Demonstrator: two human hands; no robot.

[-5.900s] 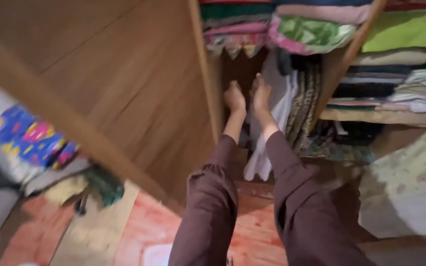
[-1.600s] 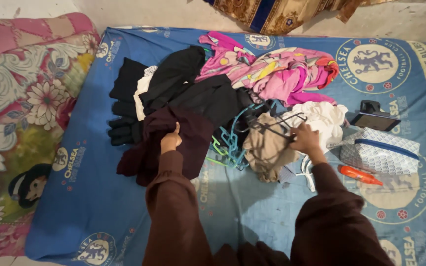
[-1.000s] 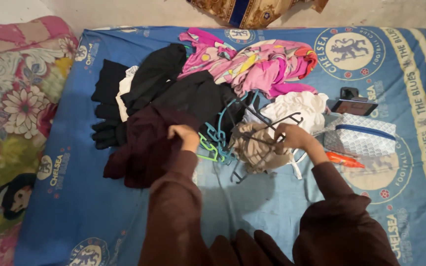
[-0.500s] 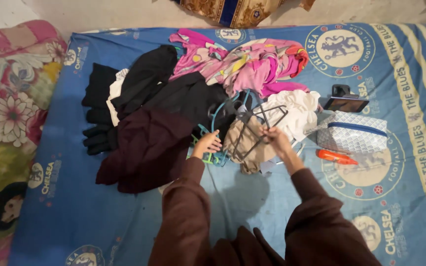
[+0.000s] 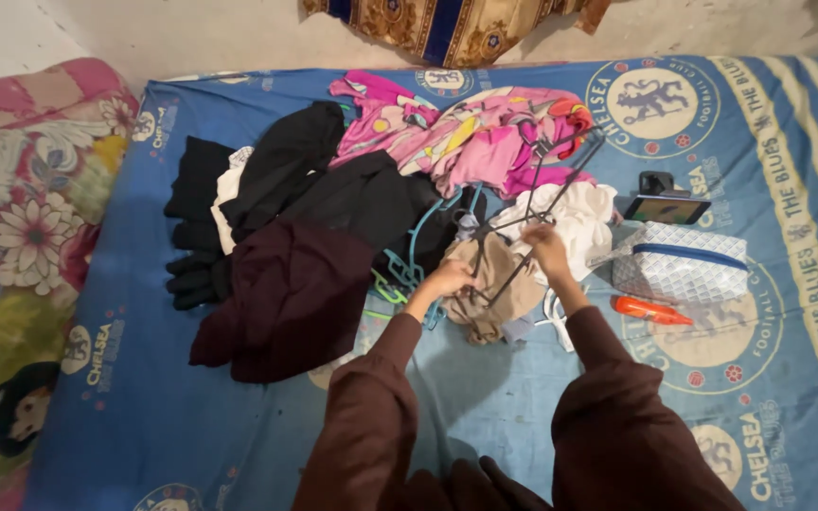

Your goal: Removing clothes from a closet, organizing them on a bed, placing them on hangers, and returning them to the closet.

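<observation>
Centre of frame, left hand (image 5: pixel 449 280) and right hand (image 5: pixel 548 248) each pinching dark wire hangers (image 5: pixel 534 203) lifted over a beige garment (image 5: pixel 492 284), teal hangers (image 5: pixel 401 279) just left, maroon cloth (image 5: pixel 288 301) lower left, pink cloth (image 5: pixel 471 128) above, blue bedsheet (image 5: pixel 144 378) beneath.

Phone (image 5: pixel 666 206) on small black stand, right of clothes pile: dark rectangular screen, tilted, faintly lit. Just below it, zip pouch (image 5: pixel 680 273): white with grey lattice pattern, blue zip strip along top. Orange tube (image 5: pixel 651 310) lies flat just below pouch. Blue bedsheet (image 5: pixel 144 416) printed with round crest emblems, white and blue, plus white lettering bands.
</observation>
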